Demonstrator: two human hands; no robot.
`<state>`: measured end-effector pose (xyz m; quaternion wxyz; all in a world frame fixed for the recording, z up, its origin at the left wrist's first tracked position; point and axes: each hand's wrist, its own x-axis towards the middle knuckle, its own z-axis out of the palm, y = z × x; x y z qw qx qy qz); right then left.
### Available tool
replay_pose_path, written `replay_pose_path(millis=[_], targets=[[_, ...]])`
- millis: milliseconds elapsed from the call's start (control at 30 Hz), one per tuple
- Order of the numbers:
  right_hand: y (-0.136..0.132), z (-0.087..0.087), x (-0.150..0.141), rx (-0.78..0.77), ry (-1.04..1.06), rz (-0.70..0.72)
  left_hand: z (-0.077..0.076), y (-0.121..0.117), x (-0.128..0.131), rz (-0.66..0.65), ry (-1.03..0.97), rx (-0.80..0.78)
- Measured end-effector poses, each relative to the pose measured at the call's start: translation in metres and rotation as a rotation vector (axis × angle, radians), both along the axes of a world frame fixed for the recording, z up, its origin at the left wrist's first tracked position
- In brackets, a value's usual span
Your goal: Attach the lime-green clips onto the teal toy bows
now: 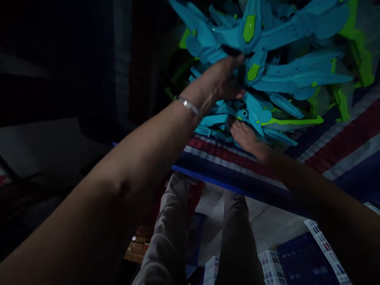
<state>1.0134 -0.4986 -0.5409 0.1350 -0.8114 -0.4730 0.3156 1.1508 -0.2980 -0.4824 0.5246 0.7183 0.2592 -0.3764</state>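
A heap of blue plastic toy parts (285,75) with lime green inserts lies on a striped red, white and blue cloth (350,142). My left hand (222,79), a silver bracelet (187,105) on its wrist, reaches into the heap and its fingers curl around a blue part at the top. My right hand (245,136) rests palm down at the heap's lower edge, fingers pushed under the blue parts and hidden there.
The cloth-covered surface ends at a blue edge (213,180). Below it I see my legs in light trousers (175,233), a pale floor and blue-and-white crates (303,257). The left side is dark.
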Motion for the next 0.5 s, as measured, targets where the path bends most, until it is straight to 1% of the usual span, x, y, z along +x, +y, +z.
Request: replay_pose_path(millis=[67,133,167,200,233,300,333,367,433,500], targets=[[-0.002,-0.018,0.014,-0.020,0.035,0.063,0.006,0.010,-0.044,-0.065,0.049,0.018],[-0.007,-0.024,0.026,-0.018,0.064,0.125,0.005,0.015,-0.088,-0.146,0.022,0.092],[-0.010,-0.024,0.032,-0.018,0.078,0.149,0.001,0.017,-0.107,-0.228,0.004,0.135],[-0.013,-0.021,0.037,-0.023,0.095,0.168,-0.004,0.018,-0.123,-0.376,-0.009,0.200],[-0.015,-0.018,0.042,-0.033,0.116,0.181,-0.011,0.018,-0.134,-0.555,-0.018,0.274],[-0.020,-0.009,0.054,-0.046,0.160,0.194,-0.026,0.017,-0.146,-0.906,-0.027,0.427],[-0.022,-0.005,0.061,-0.046,0.183,0.197,-0.033,0.017,-0.147,-1.031,-0.023,0.481],[-0.023,-0.001,0.067,-0.043,0.201,0.196,-0.038,0.016,-0.145,-1.097,-0.016,0.505],[-0.026,0.006,0.081,-0.049,0.213,0.183,-0.045,0.014,-0.141,-1.147,0.004,0.513],[-0.027,0.013,0.091,-0.083,0.206,0.171,-0.043,0.012,-0.139,-1.155,-0.004,0.487]])
